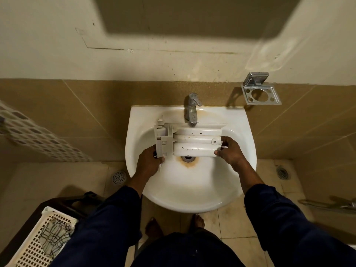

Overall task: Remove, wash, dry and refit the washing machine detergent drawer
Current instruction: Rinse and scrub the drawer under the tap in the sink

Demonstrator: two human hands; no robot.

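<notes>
Head view looks straight down on both hands, each closed on one end of the white plastic detergent drawer with its grey end piece (190,140). The left hand (149,163), at eight o'clock of the basin, grips the grey end; something thin and white shows under its fingers, though I cannot tell what it is. The right hand (229,152), at three o'clock, clamps the opposite white end, thumb on the near edge. The drawer lies crosswise inside the white ceramic wash basin (189,201), underside up by the look of its rounded ribs, directly over the rust-ringed drain (187,158) and just under the chrome single-lever tap (191,110) at twelve o'clock. No water is visibly running.

Judging by this, the washing step is in hand. The main risks look like these: wet plastic could slip from either grip and knock against the ceramic, chipping the grey clips; opening the tap hard over the curved ribs could throw spray onto the tiled floor, where bare feet (197,221) stand at six o'clock. A perforated cream plastic basket (34,245) sits at seven o'clock, and a chrome wall-mounted holder (261,93) hangs at two o'clock.
</notes>
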